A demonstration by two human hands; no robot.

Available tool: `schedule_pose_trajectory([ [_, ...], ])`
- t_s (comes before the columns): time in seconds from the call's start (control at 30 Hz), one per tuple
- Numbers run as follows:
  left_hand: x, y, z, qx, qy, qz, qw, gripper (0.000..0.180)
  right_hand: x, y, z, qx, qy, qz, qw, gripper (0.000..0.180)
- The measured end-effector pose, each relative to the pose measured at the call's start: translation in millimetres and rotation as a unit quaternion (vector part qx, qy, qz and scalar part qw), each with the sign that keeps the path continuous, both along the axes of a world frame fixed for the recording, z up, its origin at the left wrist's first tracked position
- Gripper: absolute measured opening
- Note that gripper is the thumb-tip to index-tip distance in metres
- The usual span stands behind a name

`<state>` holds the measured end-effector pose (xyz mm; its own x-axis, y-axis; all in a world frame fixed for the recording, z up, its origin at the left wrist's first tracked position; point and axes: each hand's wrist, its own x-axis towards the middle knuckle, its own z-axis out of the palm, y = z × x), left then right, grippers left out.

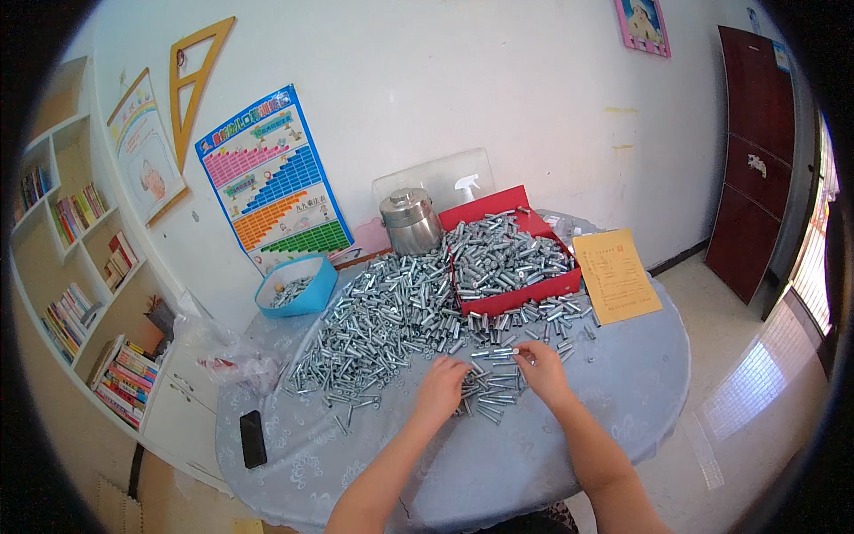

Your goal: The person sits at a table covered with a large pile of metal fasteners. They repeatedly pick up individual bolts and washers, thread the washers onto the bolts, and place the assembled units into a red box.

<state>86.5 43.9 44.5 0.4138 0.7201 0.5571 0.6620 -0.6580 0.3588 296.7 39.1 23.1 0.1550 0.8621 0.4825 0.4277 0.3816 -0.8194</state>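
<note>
My left grip (442, 383) curls over metal bolts (498, 390) on the near tabletop (311, 454), my right grip (540, 367) nearly pinched beside them; I can't tell whether either holds one; a careless sweep could scatter loose ones.

Whatever the left hand (444, 383) may hold is hidden from view.

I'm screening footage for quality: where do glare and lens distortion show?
Head view: strong glare on the tiled floor, lower right; bright highlights on the metal canister and the silver metal pieces. Head view: the bookshelf leans and bends near the dark, rounded rim.
</note>
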Motion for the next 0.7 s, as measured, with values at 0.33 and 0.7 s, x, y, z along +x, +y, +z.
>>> schedule_pose_trajectory([
  [0.33, 18.0, 63.7, -24.7, 0.007, 0.195, -0.094, 0.976, 0.017, -0.5, 14.1, -21.0, -0.056, 0.269, 0.09, 0.957, 0.017],
  [0.7, 16.9, 0.6, 0.7, -0.185, -0.12, -0.042, 0.974, 0.017, -19.9, -2.8, -1.3, -0.058, 0.311, 0.144, 0.937, 0.02],
])
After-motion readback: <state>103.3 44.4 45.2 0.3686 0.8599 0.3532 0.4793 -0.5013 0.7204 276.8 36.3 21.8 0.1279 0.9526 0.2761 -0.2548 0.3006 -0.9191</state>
